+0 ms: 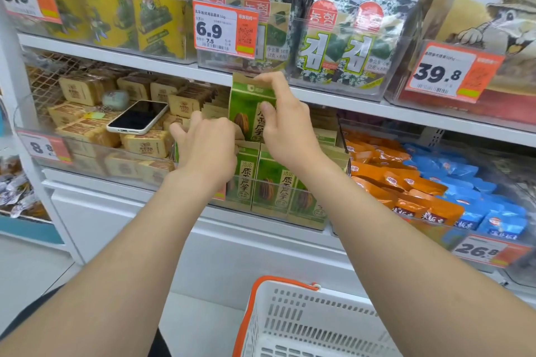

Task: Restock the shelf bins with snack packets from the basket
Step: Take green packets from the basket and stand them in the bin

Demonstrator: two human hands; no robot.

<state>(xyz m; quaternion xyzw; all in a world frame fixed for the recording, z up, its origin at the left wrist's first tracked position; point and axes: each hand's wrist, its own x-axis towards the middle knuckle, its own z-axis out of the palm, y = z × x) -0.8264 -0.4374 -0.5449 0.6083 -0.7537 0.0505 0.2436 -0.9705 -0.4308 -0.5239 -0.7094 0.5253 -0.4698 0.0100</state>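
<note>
While my left hand (207,143) reaches with spread fingers into the clear bin (301,213) of green packets, my right hand (285,122) pinches 1 green packet (246,109) above it, upright, long axis vertical, top edge up.

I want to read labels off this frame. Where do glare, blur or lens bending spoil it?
Head view: light is even, with little shadow; the green packet pinched by the right hand is fairly sharp; glare streaks the clear seaweed bags; the price tag at lower right is smeared; the shelf edge slants and bows from the wide lens.
</note>
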